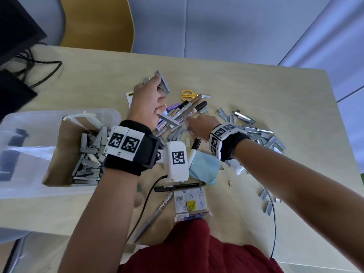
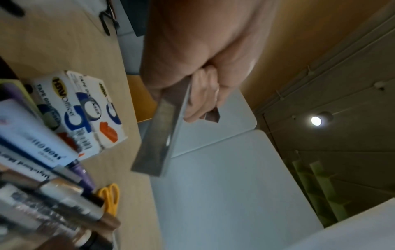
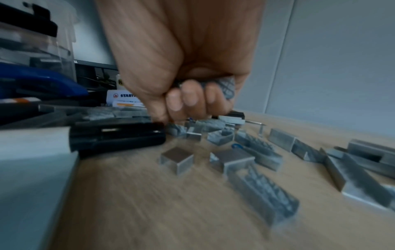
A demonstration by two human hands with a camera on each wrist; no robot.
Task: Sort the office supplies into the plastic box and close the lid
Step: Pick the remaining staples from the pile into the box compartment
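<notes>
Steel-grey staple strips fill my left hand: my fingers curl round a long strip that sticks out past my knuckles, and the head view shows more strips jutting from the same grip, raised above the bench. My right hand is down low among the loose staples, its grip closed tight round a small bunch of staple pieces, with my fingertips folded in over them just above the wood.

Under and between my hands lies a bundle of markers and pens, with yellow-handled scissors just beyond them and a white tape dispenser box beside my left hand. A wide scatter of staple strips spreads across the bench on my right, touching and overlapping one another.

On my left stands the clear plastic box, open, with a heap of staple strips already lying in a cardboard tray within it. Its lid I cannot pick out with certainty.

Nearer my body lie a black marker, a light blue pad, a printed packet, a black pen and a grey pen. A yellow chair stands at the far edge of the bench, and black cables trail at the far left.
</notes>
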